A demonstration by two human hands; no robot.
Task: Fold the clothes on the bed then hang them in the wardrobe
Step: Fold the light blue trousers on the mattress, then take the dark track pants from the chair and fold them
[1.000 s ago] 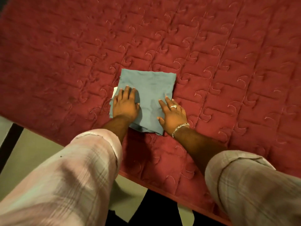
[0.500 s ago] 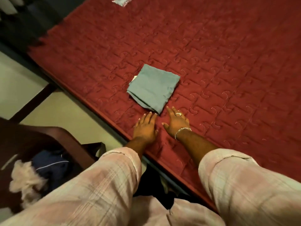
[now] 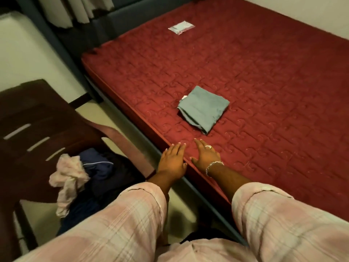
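Note:
A grey-green garment [image 3: 203, 108], folded into a small square, lies on the red quilted bed [image 3: 264, 87] near its front edge. Both hands are a short way in front of it and touch nothing of it. My left hand [image 3: 172, 160] hovers flat over the mattress edge with straight fingers. My right hand [image 3: 205, 154], wearing a ring and bracelet, lies flat on the red cover beside it. Neither hand holds anything.
A dark wooden chair [image 3: 41, 118] stands left of the bed with a pink cloth [image 3: 68, 176] and a navy garment [image 3: 98, 167] heaped on its seat. A small clear packet [image 3: 181, 27] lies far up the bed. Curtains [image 3: 75, 8] hang at the back left.
Both hands have left the folded garment and drawn back to the bed's front edge. The view has pulled back and swung left, so the chair with clothes shows.

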